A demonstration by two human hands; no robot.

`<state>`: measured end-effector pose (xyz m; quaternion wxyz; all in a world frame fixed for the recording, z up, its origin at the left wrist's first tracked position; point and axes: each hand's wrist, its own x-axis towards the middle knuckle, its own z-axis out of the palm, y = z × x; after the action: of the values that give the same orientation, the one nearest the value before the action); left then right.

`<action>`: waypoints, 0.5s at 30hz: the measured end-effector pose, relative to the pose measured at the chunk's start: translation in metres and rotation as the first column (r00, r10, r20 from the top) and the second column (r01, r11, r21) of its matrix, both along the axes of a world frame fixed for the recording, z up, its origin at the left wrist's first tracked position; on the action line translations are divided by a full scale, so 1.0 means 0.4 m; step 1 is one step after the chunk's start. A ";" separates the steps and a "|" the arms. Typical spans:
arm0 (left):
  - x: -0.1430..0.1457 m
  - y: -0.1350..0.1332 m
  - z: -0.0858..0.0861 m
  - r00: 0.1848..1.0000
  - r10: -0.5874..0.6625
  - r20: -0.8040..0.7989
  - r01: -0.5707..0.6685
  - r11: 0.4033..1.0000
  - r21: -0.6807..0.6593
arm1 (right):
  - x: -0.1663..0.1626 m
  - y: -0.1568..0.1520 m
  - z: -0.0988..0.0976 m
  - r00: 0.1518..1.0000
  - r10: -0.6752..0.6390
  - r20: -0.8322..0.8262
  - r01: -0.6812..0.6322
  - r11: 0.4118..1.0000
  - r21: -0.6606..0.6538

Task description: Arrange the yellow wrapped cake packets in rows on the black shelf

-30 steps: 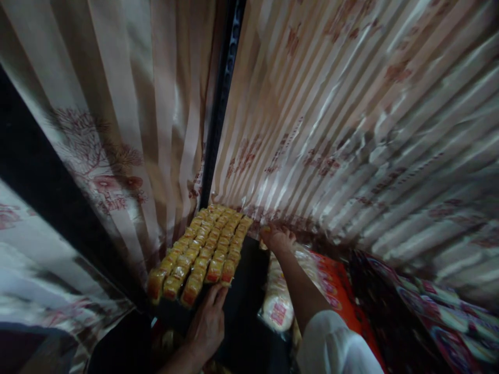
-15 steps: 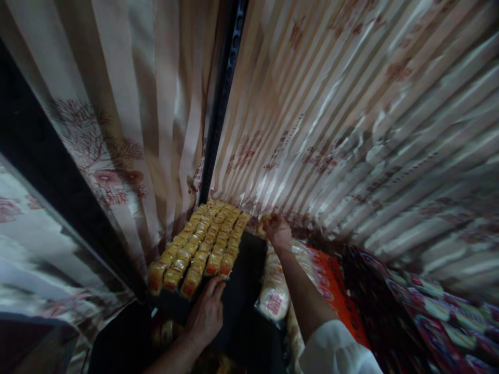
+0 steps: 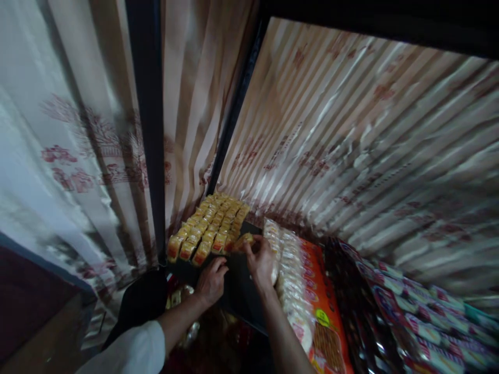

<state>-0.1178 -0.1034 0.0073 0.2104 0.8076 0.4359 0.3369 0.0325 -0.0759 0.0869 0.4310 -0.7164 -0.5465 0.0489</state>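
Rows of yellow, plastic-wrapped small cakes (image 3: 212,223) stand on the dark shelf (image 3: 236,291). My right hand (image 3: 260,262) pinches one wrapped cake (image 3: 246,240) between thumb and fingers, close to the right-hand row's front end. At the shelf's front edge, just before those rows, my left hand (image 3: 212,281) is closed with its fingers curled; I see nothing in it. White round packaged goods (image 3: 290,275) lie in rows right beside my right forearm.
Further right are an orange package (image 3: 322,291), dark shiny packages (image 3: 353,306) and several white-and-purple packs (image 3: 429,322). A patterned, pleated curtain (image 3: 331,130) hangs behind the shelf. A dark upright post (image 3: 147,130) stands left. Shiny packages (image 3: 187,311) show below the shelf.
My right hand has come from the back of the shelf toward me, bringing the wrapped cake to the rows' front. My left hand has drawn slightly off the front cakes. The view has shifted.
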 end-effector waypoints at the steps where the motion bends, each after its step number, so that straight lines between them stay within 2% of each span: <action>1: -0.009 -0.013 0.001 1.000 -0.005 -0.010 0.005 1.000 -0.009 | -0.019 -0.016 -0.015 1.000 0.027 -0.002 -0.027 1.000 0.003; 4: -0.037 -0.052 0.001 0.998 -0.044 -0.036 0.042 0.998 -0.054 | -0.071 -0.046 -0.048 0.998 0.070 0.001 -0.070 0.997 0.016; 7: -0.055 -0.074 0.002 0.999 -0.012 -0.032 0.009 0.993 -0.117 | -0.116 -0.053 -0.064 0.997 0.082 0.010 -0.082 0.997 0.003; 11: -0.056 -0.074 0.002 0.998 0.033 -0.049 -0.043 0.979 -0.200 | -0.162 -0.044 -0.076 0.994 0.100 0.046 -0.097 0.994 -0.056; 15: -0.051 -0.064 -0.011 0.999 0.036 -0.025 -0.041 0.979 -0.202 | -0.187 -0.035 -0.094 0.995 0.090 0.050 -0.085 0.992 -0.090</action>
<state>-0.1380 -0.1288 0.0031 0.2802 0.7769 0.4857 0.2862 -0.0423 -0.0901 0.0493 0.3816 -0.7111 -0.5860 0.0724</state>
